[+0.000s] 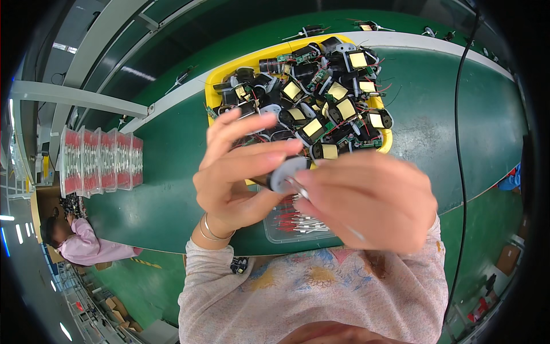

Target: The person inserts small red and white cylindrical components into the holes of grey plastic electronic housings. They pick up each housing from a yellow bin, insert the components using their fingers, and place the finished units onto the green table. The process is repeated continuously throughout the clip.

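Note:
In front of my chest, my left hand [229, 178] holds a small black cylindrical part with a round grey end disc [285, 174] between thumb and fingers. The disc faces toward my right hand [375, 200], which is closed and blurred by motion. Its fingertips pinch a thin whitish rod [299, 188] against the disc; whether the rod sits in it I cannot tell. Below my hands, partly covered, lies a clear plastic tray [275, 236] of thin red and white pieces. Just beyond is a yellow bin [213, 80] heaped with black parts bearing green circuit boards, wires and pale yellow pads.
Stacked clear trays [100, 163] of red and white pieces stand on the green table [427, 114] at left. A black cable [458, 114] hangs down at right. More parts [312, 31] lie past the white rail. A person in pink [94, 243] sits far left.

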Action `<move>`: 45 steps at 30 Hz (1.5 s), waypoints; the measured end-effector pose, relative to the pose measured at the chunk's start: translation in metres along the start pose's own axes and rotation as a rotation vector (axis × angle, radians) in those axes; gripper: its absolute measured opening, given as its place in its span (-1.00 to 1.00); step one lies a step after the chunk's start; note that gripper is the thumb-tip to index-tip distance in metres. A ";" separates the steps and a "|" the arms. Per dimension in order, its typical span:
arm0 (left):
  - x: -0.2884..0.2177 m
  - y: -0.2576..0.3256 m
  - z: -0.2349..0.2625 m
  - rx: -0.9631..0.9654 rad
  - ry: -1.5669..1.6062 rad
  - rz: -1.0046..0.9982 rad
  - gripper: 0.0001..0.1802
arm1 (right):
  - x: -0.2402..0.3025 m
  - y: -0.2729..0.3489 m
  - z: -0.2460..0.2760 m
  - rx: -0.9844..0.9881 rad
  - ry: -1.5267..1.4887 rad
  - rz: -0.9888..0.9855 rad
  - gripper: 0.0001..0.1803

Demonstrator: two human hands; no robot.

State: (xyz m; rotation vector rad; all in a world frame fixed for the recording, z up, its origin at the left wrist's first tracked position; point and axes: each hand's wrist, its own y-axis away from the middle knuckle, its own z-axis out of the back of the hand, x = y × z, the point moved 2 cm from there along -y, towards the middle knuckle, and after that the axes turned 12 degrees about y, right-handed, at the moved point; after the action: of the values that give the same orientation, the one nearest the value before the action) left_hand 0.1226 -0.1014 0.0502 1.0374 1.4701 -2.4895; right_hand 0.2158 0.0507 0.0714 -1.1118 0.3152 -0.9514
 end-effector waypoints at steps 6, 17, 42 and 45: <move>0.003 -0.002 -0.005 -0.057 0.441 0.237 -0.53 | -0.012 -0.010 0.001 0.088 -0.158 -0.249 -0.76; -0.005 0.006 -0.005 -0.208 0.416 0.224 -0.73 | -0.007 -0.008 -0.006 -0.109 0.259 0.109 -0.59; 0.015 -0.003 -0.007 -0.360 0.810 0.553 -0.83 | -0.038 -0.020 -0.015 0.055 -0.364 -0.562 -0.68; 0.024 -0.002 -0.003 -0.445 0.967 0.671 -0.85 | -0.047 -0.023 -0.023 0.029 -0.631 -0.764 -0.55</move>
State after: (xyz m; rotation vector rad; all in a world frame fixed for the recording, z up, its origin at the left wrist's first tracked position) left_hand 0.1052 -0.0917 0.0370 2.2637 1.3464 -1.1339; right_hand 0.1627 0.0703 0.0704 -1.4711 -0.6832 -1.1861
